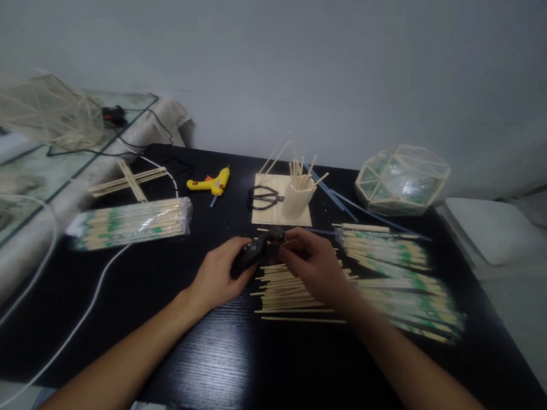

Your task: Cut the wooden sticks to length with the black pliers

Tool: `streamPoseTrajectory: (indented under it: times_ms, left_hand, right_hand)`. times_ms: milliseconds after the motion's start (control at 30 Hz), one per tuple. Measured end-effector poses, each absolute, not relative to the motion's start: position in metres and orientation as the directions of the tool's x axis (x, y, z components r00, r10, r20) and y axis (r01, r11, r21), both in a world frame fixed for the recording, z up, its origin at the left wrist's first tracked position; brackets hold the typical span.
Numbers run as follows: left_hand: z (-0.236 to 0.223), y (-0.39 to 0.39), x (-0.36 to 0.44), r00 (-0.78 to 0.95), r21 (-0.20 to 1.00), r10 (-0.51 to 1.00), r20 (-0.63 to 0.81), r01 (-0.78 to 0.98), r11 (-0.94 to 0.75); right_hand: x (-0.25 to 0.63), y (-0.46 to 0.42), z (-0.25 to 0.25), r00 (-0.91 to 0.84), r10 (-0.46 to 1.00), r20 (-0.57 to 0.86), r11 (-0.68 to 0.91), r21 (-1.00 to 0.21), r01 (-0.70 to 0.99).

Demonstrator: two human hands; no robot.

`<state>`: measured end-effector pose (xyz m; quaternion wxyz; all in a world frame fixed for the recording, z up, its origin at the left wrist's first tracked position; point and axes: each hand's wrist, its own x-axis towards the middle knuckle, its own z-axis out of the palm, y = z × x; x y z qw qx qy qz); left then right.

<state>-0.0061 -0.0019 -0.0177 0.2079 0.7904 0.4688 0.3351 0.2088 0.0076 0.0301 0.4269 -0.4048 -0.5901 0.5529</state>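
Observation:
My left hand (222,271) is closed around a black hand-held tool (255,251) with a rounded head, its exact kind unclear. Close against the tool's far end, my right hand (311,262) has thumb and fingers pinched together; whatever they hold is too small or hidden. Beneath the right hand lie many loose thin wooden sticks (285,295), partly covered by it. Just beyond the hands stands a stick-walled cup (297,201) with several sticks upright in it, on a square wooden board (267,216). Black-handled scissors (263,198) rest on that board beside the cup.
A yellow glue gun (211,182) lies at the back. Plastic-wrapped chopsticks (133,221) are at left, more packets (404,299) at right. A faceted stick-framed form (403,178) stands back right. A white cable (98,285) runs down the left of the black table (334,382).

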Motion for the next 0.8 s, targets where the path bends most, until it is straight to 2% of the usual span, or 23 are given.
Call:
streamPoseTrajectory:
  times_ms: [233,500,800]
  left_hand:
    - [-0.0174,-0.0027,-0.0062,0.339,0.645,0.885,0.318,0.607,-0.464]
    - [-0.0166,-0.0036,-0.0058,0.336,0.657,0.89,0.307,0.602,-0.454]
    - [-0.016,-0.0036,-0.0053,0.336,0.654,0.889,0.311,0.604,-0.457]
  right_hand:
    - [0.2081,0.0079,0.0301,-0.31,0.95,0.045,0.04,-0.999,-0.022]
    - [0.209,0.0086,0.0275,-0.338,0.935,0.108,0.125,-0.992,0.028]
    - [0.2079,0.0067,0.0286,-0.331,0.936,0.121,0.143,-0.989,0.043]
